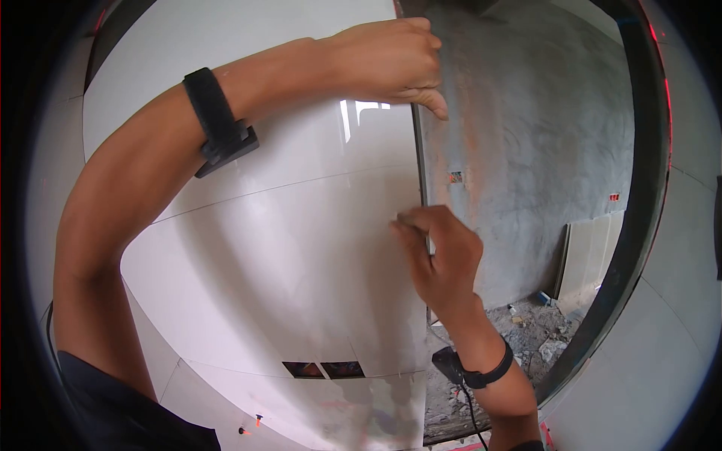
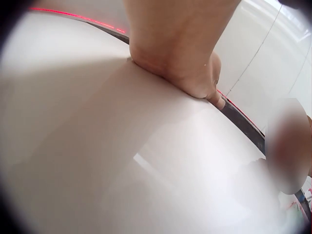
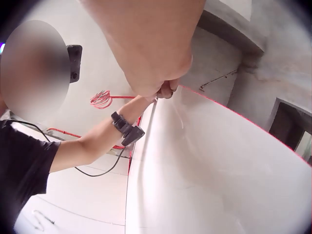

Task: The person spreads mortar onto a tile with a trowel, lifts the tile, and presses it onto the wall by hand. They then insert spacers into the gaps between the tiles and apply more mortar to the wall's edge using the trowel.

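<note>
A large glossy white wall tile (image 1: 301, 248) covers the wall up to a doorway edge. High on that edge my left hand (image 1: 398, 64) grips the tile's side, knuckles at the corner and thumb pointing down. In the left wrist view the palm side of the left hand (image 2: 178, 58) lies against the tile face, and the fingers go out of sight past the edge. Lower down, my right hand (image 1: 447, 259) is raised over the tile's edge. Its fingers are curled, thumb and forefinger tips together, with nothing visible between them.
Beyond the doorway stands a grey plaster wall (image 1: 549, 150), with rubble (image 1: 526, 338) on the floor and pale boards (image 1: 590, 252) leaning. Two rectangular cutouts (image 1: 323, 370) sit low in the tiling. A red laser line (image 3: 234, 111) runs along the tile's edge.
</note>
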The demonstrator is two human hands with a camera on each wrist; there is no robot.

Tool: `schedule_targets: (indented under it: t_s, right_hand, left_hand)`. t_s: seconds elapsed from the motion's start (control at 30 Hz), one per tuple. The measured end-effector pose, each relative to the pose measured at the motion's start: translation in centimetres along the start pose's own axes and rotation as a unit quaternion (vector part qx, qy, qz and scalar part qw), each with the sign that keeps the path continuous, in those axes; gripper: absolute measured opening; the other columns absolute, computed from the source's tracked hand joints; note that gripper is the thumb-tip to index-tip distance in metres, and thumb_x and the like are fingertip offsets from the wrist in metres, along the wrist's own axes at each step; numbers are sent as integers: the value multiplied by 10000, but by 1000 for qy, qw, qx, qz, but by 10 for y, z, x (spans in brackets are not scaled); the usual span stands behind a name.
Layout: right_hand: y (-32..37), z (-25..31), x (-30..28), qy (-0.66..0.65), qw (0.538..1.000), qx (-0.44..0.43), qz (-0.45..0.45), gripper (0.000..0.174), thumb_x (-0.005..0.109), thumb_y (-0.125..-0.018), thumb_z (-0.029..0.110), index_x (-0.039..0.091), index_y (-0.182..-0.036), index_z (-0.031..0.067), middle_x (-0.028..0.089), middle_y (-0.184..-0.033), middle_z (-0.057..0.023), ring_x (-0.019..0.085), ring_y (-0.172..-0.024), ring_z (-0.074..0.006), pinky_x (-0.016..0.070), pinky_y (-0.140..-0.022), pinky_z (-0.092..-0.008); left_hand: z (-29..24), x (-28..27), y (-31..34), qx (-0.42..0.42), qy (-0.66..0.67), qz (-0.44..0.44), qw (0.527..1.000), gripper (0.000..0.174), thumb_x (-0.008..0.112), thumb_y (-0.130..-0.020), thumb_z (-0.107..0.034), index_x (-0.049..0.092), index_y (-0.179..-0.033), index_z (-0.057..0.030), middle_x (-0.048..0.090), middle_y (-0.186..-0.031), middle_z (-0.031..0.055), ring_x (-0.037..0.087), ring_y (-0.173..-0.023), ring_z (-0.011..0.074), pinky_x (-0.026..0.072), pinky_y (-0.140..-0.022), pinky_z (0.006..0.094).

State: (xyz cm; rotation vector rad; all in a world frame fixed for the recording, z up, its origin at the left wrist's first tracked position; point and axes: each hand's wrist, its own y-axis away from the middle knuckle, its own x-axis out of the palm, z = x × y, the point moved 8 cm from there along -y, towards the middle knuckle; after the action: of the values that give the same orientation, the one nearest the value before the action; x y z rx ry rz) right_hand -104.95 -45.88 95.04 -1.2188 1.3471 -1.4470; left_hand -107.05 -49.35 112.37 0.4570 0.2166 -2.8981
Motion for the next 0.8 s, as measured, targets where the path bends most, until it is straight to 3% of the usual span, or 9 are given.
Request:
schedule_targets:
  t_s: [0.17, 0.23, 0.3, 0.37, 0.6, 0.67, 0.8]
  right_hand:
    - [-25, -1, 6, 23, 998, -63, -5, 92, 722, -829, -13, 636, -851, 7, 674, -787, -99, 630, -614, -183, 476, -550, -262]
    - [-31, 1, 12, 51, 995, -88, -2, 174, 756, -762, -20, 611, -847, 24, 634, -780, -94, 637, -656, -257, 509, -572, -323]
    - [-35, 2, 16, 71, 992, -106, 0, 183, 761, -754, -18, 610, -848, 28, 625, -774, -86, 630, -651, -247, 506, -568, -320]
    - [-38, 5, 19, 92, 988, -122, 4, 193, 766, -747, -17, 610, -849, 32, 616, -769, -79, 623, -645, -238, 502, -564, -316]
    - [-47, 17, 33, 172, 969, -172, 41, 165, 747, -775, 35, 607, -857, 58, 548, -741, -47, 592, -647, -201, 483, -564, -314]
    - [-50, 20, 38, 195, 963, -181, 51, 155, 740, -782, 53, 603, -852, 68, 531, -739, -42, 586, -653, -193, 480, -564, -312]
    - [-55, 22, 46, 194, 960, -191, 69, 147, 712, -764, 55, 573, -802, 86, 477, -715, -30, 544, -616, -180, 458, -533, -315]
  left_hand:
    - [2, 3, 2, -15, 15, 41, 999, 626, 505, -910, -558, 599, -569, -42, 531, -591, 70, 467, -723, 242, 412, -796, 351]
    - [3, 3, 4, -14, 16, 1, 1000, 630, 509, -910, -557, 594, -562, -39, 526, -585, 71, 466, -724, 246, 412, -801, 351]
    - [4, -3, 5, -11, 19, -39, 999, 635, 513, -910, -557, 590, -555, -37, 521, -579, 73, 464, -724, 250, 412, -806, 352]
    - [6, 1, 4, -17, 28, -3, 999, 622, 525, -929, -562, 631, -616, -34, 545, -566, 72, 482, -819, 280, 433, -844, 391]
    - [8, 6, 5, -17, 41, 28, 999, 595, 535, -935, -545, 646, -639, -41, 550, -571, 66, 471, -826, 275, 435, -836, 394]
    - [3, -4, 7, 13, 58, -52, 997, 625, 526, -927, -524, 570, -550, -27, 517, -549, 72, 468, -704, 252, 399, -856, 357]
    - [2, -11, 7, 7, 55, -58, 997, 625, 524, -926, -527, 576, -553, -29, 514, -543, 71, 468, -702, 248, 401, -855, 352]
